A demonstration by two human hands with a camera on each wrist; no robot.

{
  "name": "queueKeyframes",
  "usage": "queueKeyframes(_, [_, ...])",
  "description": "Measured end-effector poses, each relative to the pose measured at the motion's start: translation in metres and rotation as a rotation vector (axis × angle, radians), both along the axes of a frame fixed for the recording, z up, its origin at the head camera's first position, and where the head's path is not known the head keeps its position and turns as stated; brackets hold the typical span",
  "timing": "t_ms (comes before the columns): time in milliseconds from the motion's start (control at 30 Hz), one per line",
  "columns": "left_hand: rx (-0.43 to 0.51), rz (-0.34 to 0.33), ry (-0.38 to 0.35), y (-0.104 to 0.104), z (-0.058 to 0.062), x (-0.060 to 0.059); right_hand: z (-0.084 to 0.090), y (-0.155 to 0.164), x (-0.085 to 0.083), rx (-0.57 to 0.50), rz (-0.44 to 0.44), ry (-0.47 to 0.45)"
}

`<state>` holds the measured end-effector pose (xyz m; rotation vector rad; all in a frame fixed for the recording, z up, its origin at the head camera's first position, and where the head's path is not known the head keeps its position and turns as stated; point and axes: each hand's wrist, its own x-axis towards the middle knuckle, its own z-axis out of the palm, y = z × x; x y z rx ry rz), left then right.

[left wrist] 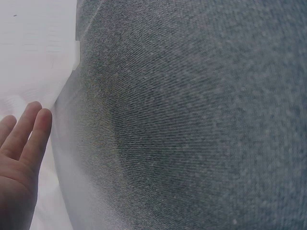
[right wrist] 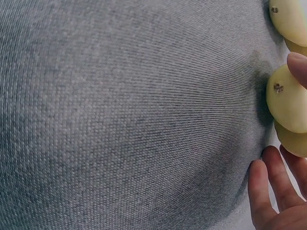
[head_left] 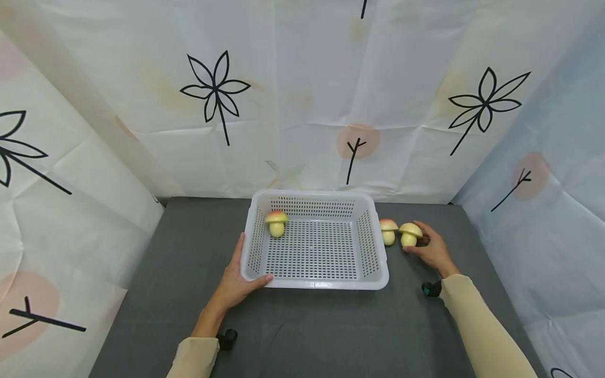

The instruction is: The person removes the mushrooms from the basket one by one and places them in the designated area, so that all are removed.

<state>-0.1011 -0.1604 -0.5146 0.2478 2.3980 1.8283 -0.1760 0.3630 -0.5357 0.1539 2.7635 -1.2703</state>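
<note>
A white plastic basket (head_left: pixel 309 284) with slotted walls and floor stands on the dark grey cloth. My left hand (head_left: pixel 238 281) rests against its near left corner, thumb at the front rim and fingers along the left side. In the left wrist view, those fingers (left wrist: pixel 38 136) look straight. To the right of the basket, my right hand (head_left: pixel 432 251) holds a mushroom (head_left: pixel 409 234) with a yellow-green cap, thumb low at its stem and forefinger behind the cap. The right wrist view shows the thumb over this mushroom's pale stem (right wrist: pixel 287 103); the other fingers are spread beside the cap.
Another mushroom (head_left: pixel 388 231), its cap reddish and yellow, stands between the basket's right wall and the held one. A similar mushroom (head_left: pixel 276 223) is inside the basket at the left. Patterned white fabric (head_left: pixel 293 105) hangs behind and on both sides of the grey-covered table (head_left: pixel 302 336).
</note>
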Motion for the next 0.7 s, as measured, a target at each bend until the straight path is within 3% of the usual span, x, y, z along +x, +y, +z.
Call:
queueKeyframes(167, [-0.025,0.011,-0.007,0.0009,0.007,0.0023,-0.0017,0.0001,-0.0008,0.003,-0.008,0.015])
queueKeyframes(700, [-0.042,0.017,-0.005,0.001,0.0047,0.002,-0.0042,0.0005,0.0002,0.0,-0.013,0.035])
